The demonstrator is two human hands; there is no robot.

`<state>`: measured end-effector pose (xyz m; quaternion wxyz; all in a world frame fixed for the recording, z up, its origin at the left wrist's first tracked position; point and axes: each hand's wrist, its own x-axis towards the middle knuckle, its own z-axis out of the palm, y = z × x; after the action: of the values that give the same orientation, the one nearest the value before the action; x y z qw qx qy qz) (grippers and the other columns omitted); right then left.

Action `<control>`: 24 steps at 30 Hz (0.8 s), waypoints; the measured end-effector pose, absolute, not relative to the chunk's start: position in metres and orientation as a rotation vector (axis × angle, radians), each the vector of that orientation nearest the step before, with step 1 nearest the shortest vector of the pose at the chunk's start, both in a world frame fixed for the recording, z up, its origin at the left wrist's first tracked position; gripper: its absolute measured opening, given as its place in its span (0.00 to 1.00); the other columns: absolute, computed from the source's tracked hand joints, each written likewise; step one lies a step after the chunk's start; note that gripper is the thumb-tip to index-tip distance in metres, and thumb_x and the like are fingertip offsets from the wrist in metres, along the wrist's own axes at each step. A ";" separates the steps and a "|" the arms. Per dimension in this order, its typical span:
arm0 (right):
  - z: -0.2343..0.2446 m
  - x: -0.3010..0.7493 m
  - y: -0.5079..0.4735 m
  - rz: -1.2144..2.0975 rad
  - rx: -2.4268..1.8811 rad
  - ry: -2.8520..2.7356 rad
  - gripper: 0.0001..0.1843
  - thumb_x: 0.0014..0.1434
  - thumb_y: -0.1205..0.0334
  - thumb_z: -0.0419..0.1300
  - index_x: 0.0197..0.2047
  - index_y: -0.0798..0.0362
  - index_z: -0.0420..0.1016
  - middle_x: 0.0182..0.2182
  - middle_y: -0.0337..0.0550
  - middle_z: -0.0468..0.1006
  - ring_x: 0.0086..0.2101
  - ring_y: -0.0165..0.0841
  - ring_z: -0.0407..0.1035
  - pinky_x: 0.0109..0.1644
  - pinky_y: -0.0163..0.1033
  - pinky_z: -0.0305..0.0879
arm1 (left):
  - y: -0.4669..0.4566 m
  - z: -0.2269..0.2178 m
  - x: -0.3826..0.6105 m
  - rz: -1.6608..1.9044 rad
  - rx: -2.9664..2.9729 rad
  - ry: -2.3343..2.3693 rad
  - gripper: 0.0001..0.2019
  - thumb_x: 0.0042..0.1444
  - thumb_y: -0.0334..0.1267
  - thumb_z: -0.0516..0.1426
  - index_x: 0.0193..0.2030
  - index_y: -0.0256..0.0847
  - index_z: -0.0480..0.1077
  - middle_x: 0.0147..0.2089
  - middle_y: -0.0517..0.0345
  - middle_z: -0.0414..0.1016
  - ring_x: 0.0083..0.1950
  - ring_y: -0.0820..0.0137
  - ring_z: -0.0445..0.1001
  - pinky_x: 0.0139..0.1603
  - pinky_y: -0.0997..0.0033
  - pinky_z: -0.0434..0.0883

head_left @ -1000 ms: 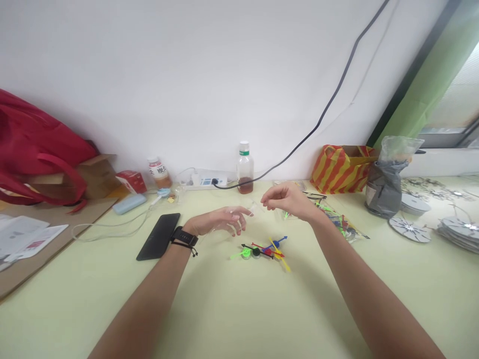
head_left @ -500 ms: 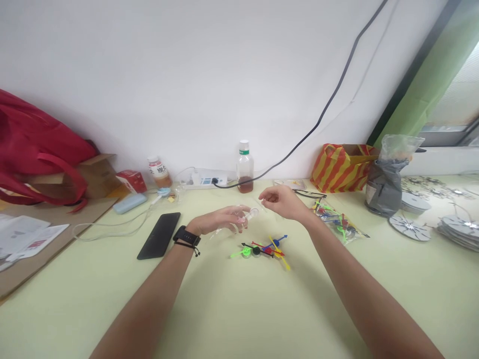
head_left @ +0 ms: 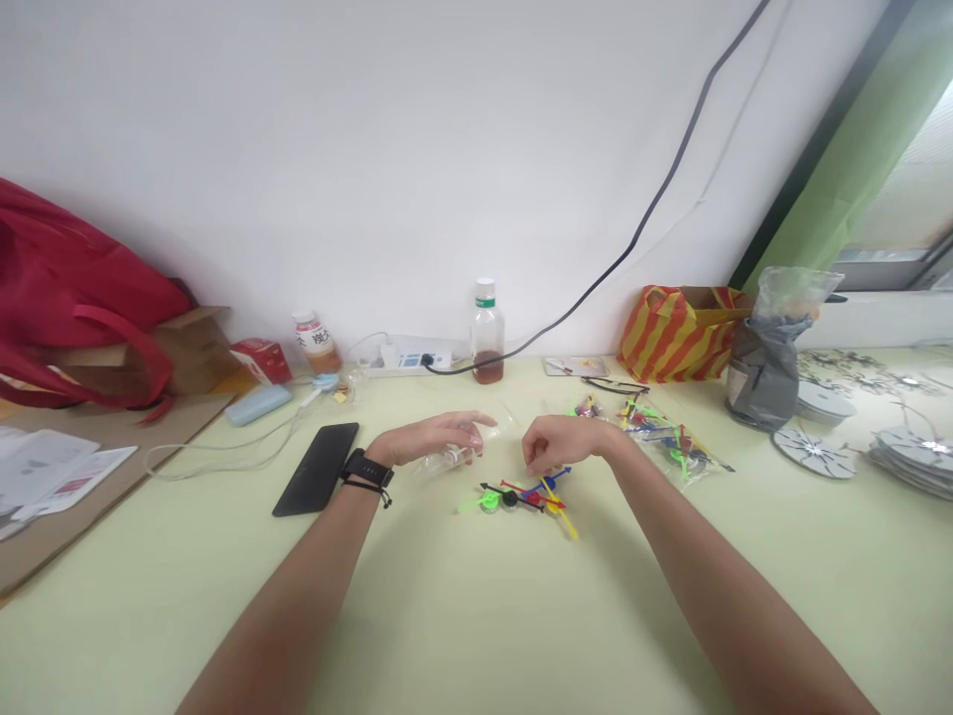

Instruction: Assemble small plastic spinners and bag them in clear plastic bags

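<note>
My left hand (head_left: 424, 440), with a black watch on its wrist, is closed around a crinkled clear plastic bag (head_left: 438, 465). A small clear or white piece shows at its fingers; I cannot make out its kind. To the right, my right hand (head_left: 560, 442) has its fingers curled down just behind the arrow spinners. Whatever its fingertips may hold is hidden. Below both hands lies a cluster of arrow spinners: green (head_left: 489, 503), black (head_left: 510, 500), red (head_left: 533, 498), blue (head_left: 549, 484) and yellow (head_left: 555, 506).
More coloured spinners in clear bags (head_left: 681, 447) lie right of my right hand, near glasses (head_left: 614, 385). A black phone (head_left: 317, 470) lies left. Behind stand a bottle (head_left: 487, 338) and a power strip (head_left: 406, 356). Grey discs (head_left: 815, 454) are at the right.
My right hand has come down and nearer to the spinners, its fingers now pointing downward. My left hand has turned slightly, and the clear piece at its fingers has moved lower and left.
</note>
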<state>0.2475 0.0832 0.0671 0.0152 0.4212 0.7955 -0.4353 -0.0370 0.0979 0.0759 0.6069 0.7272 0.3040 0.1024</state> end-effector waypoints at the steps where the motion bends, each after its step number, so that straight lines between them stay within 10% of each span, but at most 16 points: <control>1: 0.068 0.249 0.083 -1.409 1.312 2.453 0.10 0.51 0.55 0.68 0.31 0.54 0.80 0.25 0.39 0.80 0.26 0.31 0.71 0.29 0.33 0.63 | 0.098 0.076 -0.037 0.231 1.680 0.706 0.27 0.63 0.49 0.61 0.67 0.46 0.69 0.48 0.52 0.76 0.47 0.61 0.75 0.54 0.61 0.70; 24: 0.107 0.322 0.076 -1.866 1.462 2.628 0.12 0.52 0.56 0.72 0.36 0.54 0.81 0.29 0.42 0.81 0.29 0.31 0.72 0.35 0.37 0.69 | 0.098 0.083 -0.042 0.218 1.619 0.671 0.28 0.65 0.49 0.60 0.70 0.46 0.65 0.49 0.52 0.75 0.47 0.64 0.74 0.49 0.65 0.69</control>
<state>0.3222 0.0757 0.1074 -0.1973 0.4049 0.7280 -0.5169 -0.0417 0.0981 0.0834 0.6349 0.7082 0.2935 0.0956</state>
